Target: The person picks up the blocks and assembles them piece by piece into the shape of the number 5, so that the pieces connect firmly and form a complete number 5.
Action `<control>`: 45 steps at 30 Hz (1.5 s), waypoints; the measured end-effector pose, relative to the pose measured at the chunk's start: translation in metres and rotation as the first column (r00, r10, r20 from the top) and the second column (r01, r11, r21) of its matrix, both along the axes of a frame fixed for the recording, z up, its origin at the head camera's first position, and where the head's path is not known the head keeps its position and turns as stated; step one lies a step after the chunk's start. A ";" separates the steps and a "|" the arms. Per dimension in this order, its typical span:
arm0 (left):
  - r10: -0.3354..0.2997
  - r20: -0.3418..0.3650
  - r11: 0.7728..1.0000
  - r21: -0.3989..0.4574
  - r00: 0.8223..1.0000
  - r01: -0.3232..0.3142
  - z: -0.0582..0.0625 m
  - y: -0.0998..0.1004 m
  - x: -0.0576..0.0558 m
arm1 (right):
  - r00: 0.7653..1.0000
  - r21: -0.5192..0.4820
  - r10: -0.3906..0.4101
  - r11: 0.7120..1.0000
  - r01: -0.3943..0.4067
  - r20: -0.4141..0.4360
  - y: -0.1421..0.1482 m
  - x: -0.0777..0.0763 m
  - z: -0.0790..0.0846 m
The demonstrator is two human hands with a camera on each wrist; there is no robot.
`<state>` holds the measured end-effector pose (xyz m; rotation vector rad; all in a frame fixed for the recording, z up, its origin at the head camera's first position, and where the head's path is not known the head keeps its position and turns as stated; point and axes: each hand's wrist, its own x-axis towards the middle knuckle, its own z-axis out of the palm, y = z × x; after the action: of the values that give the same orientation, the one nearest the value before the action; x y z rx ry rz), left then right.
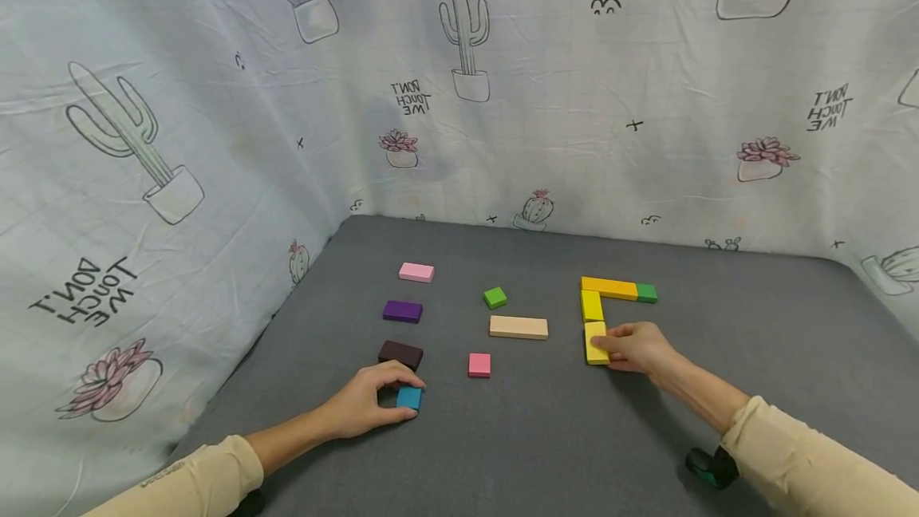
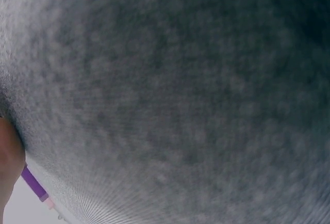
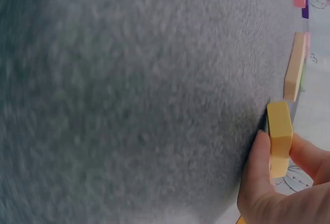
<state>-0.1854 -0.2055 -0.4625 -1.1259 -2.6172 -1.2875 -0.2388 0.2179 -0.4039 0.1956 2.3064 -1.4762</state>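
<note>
In the head view my right hand (image 1: 639, 348) pinches a yellow block (image 1: 595, 341) between thumb and fingers. The block's far end meets a second yellow block (image 1: 592, 305), which runs up to a long orange-yellow block (image 1: 609, 287). A green block (image 1: 647, 293) continues that row on the right. The right wrist view shows thumb and finger on opposite sides of the held yellow block (image 3: 280, 126). At the left, my left hand (image 1: 368, 404) holds a small blue block (image 1: 409, 398) between thumb and fingertips, just in front of a dark brown block (image 1: 400, 354).
A purple block (image 1: 403, 311) and a light pink block (image 1: 416, 272) lie behind the brown one. Between the hands are a light green block (image 1: 494, 297), a tan block (image 1: 518, 328) and a coral-pink block (image 1: 479, 365). A printed curtain (image 1: 546, 102) hangs behind the grey table (image 1: 531, 445).
</note>
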 end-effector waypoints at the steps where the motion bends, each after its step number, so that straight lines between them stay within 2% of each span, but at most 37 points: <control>1: 0.000 0.000 1.000 0.001 1.000 0.000 0.000 0.000 0.000 | 1.000 0.013 -0.001 1.000 0.001 -0.001 0.000 -0.001 0.000; 8: -0.006 -0.002 1.000 0.008 1.000 0.006 0.000 0.000 0.000 | 0.999 0.036 -0.042 0.998 0.041 0.023 -0.001 -0.007 0.001; 12: -0.011 -0.004 1.000 0.011 1.000 0.011 0.001 0.001 0.000 | 0.999 0.061 -0.040 0.997 0.038 0.021 -0.003 -0.008 0.004; 37: 0.004 0.024 1.000 0.007 1.000 -0.004 0.001 0.001 0.002 | 0.995 0.181 -0.002 0.983 0.021 -0.104 -0.001 -0.008 -0.001; 42: 0.002 0.020 1.000 0.009 1.000 -0.002 0.001 0.002 0.002 | 0.994 0.239 0.011 0.971 0.014 -0.105 -0.002 -0.008 -0.001; 45: 0.005 0.016 1.000 0.003 1.000 -0.005 0.000 0.001 0.001 | 0.992 0.306 0.048 0.952 -0.009 -0.120 -0.004 -0.007 0.000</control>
<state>-0.1842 -0.2042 -0.4622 -1.1126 -2.6264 -1.3056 -0.2455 0.2135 -0.4040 0.1567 2.6217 -1.1393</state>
